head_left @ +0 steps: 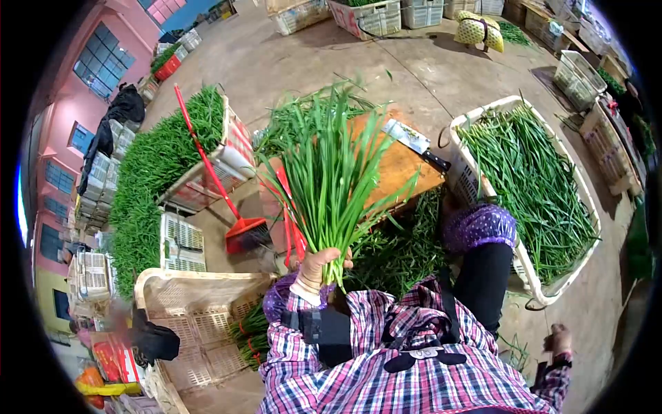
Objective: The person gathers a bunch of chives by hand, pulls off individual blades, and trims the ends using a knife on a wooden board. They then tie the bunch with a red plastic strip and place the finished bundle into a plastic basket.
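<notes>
My left hand (pixel 321 268) is wrapped round the lower stems of a bunch of long green leaves (pixel 331 179), which fans upward. My right hand (pixel 560 339) hangs low at the right, away from the crates; its fingers look curled, and whether they hold anything is too small to tell. Behind the bunch lies a wooden board (pixel 403 172), with a cleaver (pixel 414 141) on it, its black handle pointing right. Loose greens (pixel 407 241) lie below the board. A white crate (pixel 536 286) full of leafy stalks stands at the right.
A crate (pixel 155 286) holding tied bundles (pixel 256 331) stands at lower left. Beyond it are a red broom (pixel 245 231) and heaped greens (pixel 148 179). More crates (pixel 369 19) line the back. Another person in dark clothes (pixel 155 338) is at the left edge.
</notes>
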### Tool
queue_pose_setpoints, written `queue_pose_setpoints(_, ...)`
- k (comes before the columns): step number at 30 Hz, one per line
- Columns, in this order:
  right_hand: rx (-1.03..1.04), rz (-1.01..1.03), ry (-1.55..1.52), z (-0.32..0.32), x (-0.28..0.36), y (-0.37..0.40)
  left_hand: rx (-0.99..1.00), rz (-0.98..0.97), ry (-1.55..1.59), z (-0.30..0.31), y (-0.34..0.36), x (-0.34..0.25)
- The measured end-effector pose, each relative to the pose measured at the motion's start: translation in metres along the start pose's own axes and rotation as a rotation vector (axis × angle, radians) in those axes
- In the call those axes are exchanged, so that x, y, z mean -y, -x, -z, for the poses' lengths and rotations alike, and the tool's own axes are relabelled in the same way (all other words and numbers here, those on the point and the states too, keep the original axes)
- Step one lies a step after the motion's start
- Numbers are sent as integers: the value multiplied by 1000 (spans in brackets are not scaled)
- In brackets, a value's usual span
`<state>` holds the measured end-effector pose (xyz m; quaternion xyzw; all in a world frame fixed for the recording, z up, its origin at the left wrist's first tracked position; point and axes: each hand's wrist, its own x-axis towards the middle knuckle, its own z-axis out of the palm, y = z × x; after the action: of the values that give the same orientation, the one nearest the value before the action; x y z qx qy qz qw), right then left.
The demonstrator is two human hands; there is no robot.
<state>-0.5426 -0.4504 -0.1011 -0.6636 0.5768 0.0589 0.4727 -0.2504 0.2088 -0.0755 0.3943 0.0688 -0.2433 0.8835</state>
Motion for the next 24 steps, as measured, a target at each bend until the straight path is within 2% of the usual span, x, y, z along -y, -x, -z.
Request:
queue_pose_setpoints(1,69,151,-45,-9,39,-1,-24,-64,-141,6,-1,4)
queue_pose_setpoints(3,200,393,-17,-43,139,44,-13,-151,-391,5,1,1)
queue_pose_setpoints(4,259,535,-10,-68,178,73,-80,-193,-404,-21,10,-4)
queue_pose_setpoints(6,542,585,3,-119,234,121,-197,-280,-702,-7,7,0)
queue_pose_setpoints(7,689,529,7,-144,260,169,-382,-361,-1260,28,5,12)
queue_pose_setpoints(8,991,547,-9,-173,259,165,-445,-332,-1201,-15,6,-11)
queue_pose_setpoints(9,1186,612,26,-203,260,173,-495,-237,-1564,-42,4,-33)
queue_pose_setpoints(10,1340,554,115,-234,265,190,-546,-124,-1920,-69,1,-51)
queue_pose_setpoints(11,1458,695,257,-266,262,196,-576,14,-2120,-112,1,-68)
queue_pose_setpoints(12,1650,742,143,-308,243,192,-546,-234,-2301,-116,-1,-70)
queue_pose_setpoints(13,1732,784,154,-336,242,213,-525,-217,-2438,-130,-3,-77)
queue_pose_setpoints(14,1748,947,110,-364,235,225,-498,-197,-2577,-152,-4,-85)
queue_pose_setpoints(15,1816,845,-29,-382,232,243,-457,-82,-2621,-174,-5,-91)
queue_pose_setpoints(16,1844,694,-208,-397,227,258,-449,-83,-2635,-178,-11,-92)
queue_pose_setpoints(17,1844,583,-250,-401,236,275,-439,-138,-2759,-179,-15,-92)
queue_pose_setpoints(18,1893,705,-353,-399,242,284,-426,-193,-2880,-181,-18,-91)
queue_pose_setpoints(20,1991,247,-760,-407,245,307,-378,-223,-2904,-185,-20,-90)
queue_pose_setpoints(21,1991,240,-771,-404,248,311,-404,-251,-2964,-176,-26,-89)
queue_pose_setpoints(22,1985,134,-865,-394,255,314,-426,-284,-3024,-173,-31,-87)
queue_pose_setpoints(23,1973,29,-958,-389,263,316,-383,-296,-2979,-190,-26,-85)
queue_pose_setpoints(24,1966,28,-973,-394,269,318,-363,-353,-2968,-198,-22,-82)
